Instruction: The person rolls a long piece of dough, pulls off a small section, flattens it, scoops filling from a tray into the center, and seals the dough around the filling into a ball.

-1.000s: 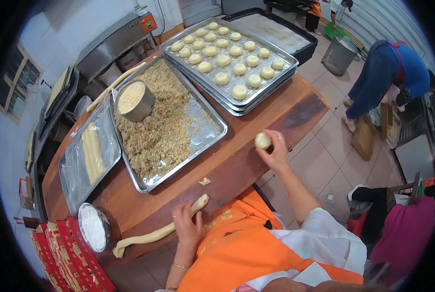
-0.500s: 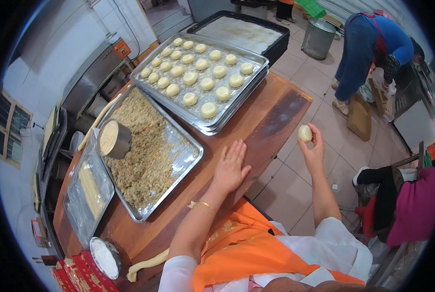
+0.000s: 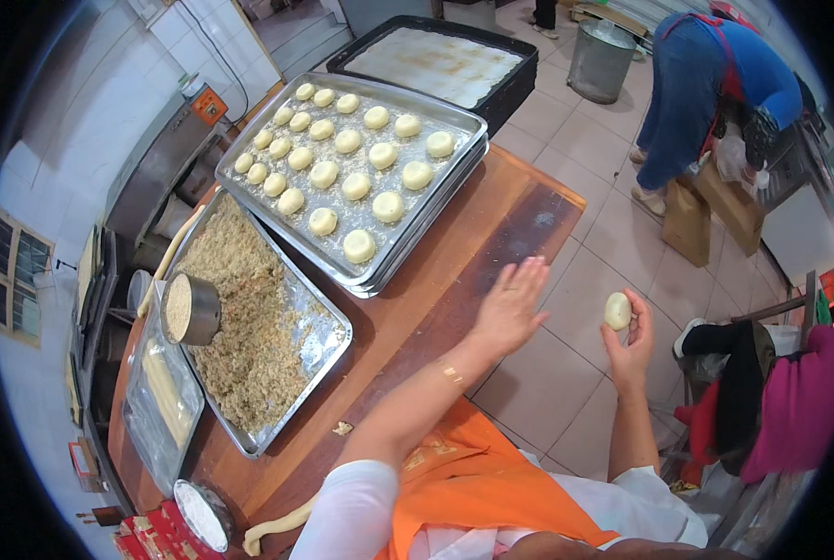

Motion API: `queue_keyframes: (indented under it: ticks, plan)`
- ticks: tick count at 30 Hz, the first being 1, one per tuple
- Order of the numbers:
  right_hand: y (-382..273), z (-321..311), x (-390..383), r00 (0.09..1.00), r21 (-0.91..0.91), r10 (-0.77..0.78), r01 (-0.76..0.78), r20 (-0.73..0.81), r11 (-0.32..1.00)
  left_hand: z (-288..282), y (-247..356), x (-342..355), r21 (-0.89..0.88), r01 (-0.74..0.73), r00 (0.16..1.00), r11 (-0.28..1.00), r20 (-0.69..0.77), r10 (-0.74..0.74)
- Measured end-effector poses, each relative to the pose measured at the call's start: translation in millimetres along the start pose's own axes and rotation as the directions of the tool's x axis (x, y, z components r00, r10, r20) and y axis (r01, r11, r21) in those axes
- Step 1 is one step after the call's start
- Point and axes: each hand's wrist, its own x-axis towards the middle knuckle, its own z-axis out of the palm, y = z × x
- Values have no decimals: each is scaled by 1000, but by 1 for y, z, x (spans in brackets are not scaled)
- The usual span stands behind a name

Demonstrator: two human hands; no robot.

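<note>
Between the thumb and fingers of my right hand point(image 3: 632, 353) is a pale, rounded dough ball point(image 3: 616, 312), held up off the table's right side. My left hand point(image 3: 510, 310) is stretched flat with nothing in it, near the table's right edge. To its left lies a metal tray of crumbly brown filling point(image 3: 249, 327), with a round metal container of pale grains point(image 3: 191, 308) resting in it. Beyond sits a stack of trays point(image 3: 447, 233), the top one bearing rows of dough rounds point(image 3: 355, 187). A dough rope point(image 3: 281, 525) lies on the wooden table's near edge.
A bowl of white powder point(image 3: 200, 515) and a plastic-covered tray with dough strips point(image 3: 167, 397) stand at the left. A black tray point(image 3: 515, 79) is behind the stack. One person point(image 3: 692, 84) bends over boxes; another in magenta point(image 3: 804, 401) is at the right.
My left hand has lifted from the tabletop and moved right, toward my right hand. The right hand, still holding the dough ball, sits slightly lower and farther right in view.
</note>
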Motion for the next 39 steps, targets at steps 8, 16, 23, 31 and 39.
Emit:
queue_keyframes:
  ticks: [8, 16, 23, 31, 39]
  plan:
    - [-14, -3, 14, 999, 31, 21, -22, 35, 999, 2, -56, 60, 56, 470, 874, 881, -165, -456]
    - [-21, 31, 20, 994, 59, -17, 11, 109, 998, -32, -56, -86, 61, 630, 770, 774, -178, -613]
    - [-30, 61, 6, 972, 112, -106, 84, 209, 990, -65, 4, -153, 23, 555, 824, 831, -152, -546]
    - [-44, 57, -17, 960, 41, -88, 80, 265, 996, -49, -10, -144, 5, 168, 983, 986, 71, -168]
    - [-54, 116, -3, 897, -112, -126, 190, 423, 975, -70, -64, -185, 102, 505, 862, 857, -115, -494]
